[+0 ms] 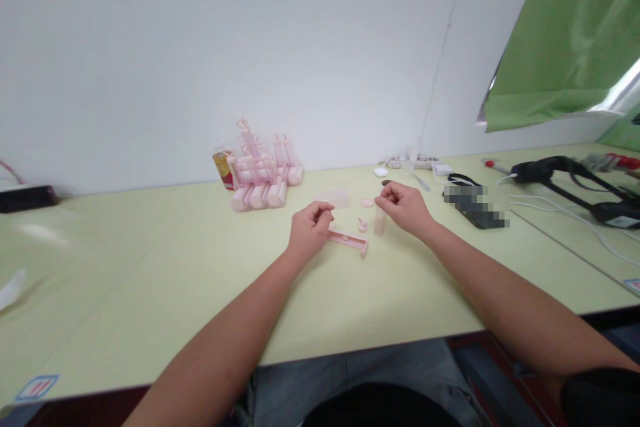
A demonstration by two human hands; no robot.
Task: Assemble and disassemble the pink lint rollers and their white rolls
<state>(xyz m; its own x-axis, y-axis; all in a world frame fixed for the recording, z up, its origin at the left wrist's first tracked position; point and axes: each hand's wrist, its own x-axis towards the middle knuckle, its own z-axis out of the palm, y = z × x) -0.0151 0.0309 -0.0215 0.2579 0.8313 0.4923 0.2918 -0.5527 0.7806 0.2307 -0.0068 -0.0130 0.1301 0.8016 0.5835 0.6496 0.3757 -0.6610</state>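
Note:
My left hand (pixel 311 227) is closed above the table, thumb and fingers pinched together; whatever is between them is too small to make out. Right by it, partly covered by the hand, is a long pink plastic frame (pixel 347 239) with a short upright end. My right hand (pixel 406 208) pinches the top of a clear pinkish tube (pixel 379 221), which stands upright. Between my hands lies a small pink piece (pixel 363 225). A flat pink disc (pixel 367 203) and a see-through pinkish sheet or box (pixel 336 199) lie farther back.
Several pink and white pieces with tubes (pixel 260 180) are stacked against the wall, beside a yellow-red carton (pixel 223 169). A power strip (pixel 413 163) lies at the back. To the right are a black blurred-out device (pixel 475 207), white cables and a black strapped device (pixel 575 183).

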